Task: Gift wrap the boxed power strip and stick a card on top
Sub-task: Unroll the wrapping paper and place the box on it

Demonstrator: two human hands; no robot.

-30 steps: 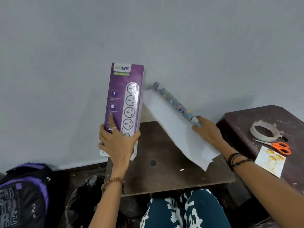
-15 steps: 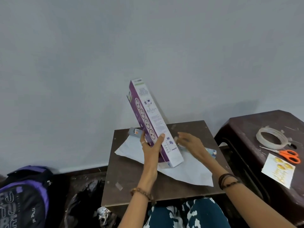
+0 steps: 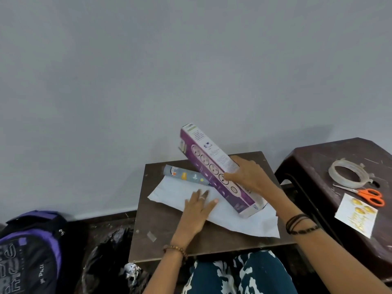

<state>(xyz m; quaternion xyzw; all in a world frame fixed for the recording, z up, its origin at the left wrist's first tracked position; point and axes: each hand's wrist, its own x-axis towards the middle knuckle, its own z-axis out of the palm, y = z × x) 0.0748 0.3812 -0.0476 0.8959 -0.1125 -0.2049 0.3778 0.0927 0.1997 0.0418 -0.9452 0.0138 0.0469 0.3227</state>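
The purple and white power strip box [image 3: 209,164] is tilted, its near end resting on the wrapping paper [image 3: 244,219] and its far end raised toward the wall. My right hand [image 3: 249,177] grips the box around its middle. My left hand [image 3: 198,205] lies flat with straight fingers on the white underside of the paper. The paper is partly unrolled across the small brown table [image 3: 161,236]; its rolled, patterned end [image 3: 184,175] lies at the back left. The card [image 3: 356,215] with gold print lies on the side stool.
A dark plastic stool [image 3: 318,158] stands to the right with a roll of clear tape [image 3: 347,172] and orange-handled scissors [image 3: 369,195] on it. A purple and black backpack [image 3: 29,251] sits on the floor at left, beside a black bag [image 3: 106,257]. A wall lies close behind the table.
The box passed from my left hand to my right and has tipped lower onto the paper. My left hand dropped flat onto the paper, which now lies spread on the table.
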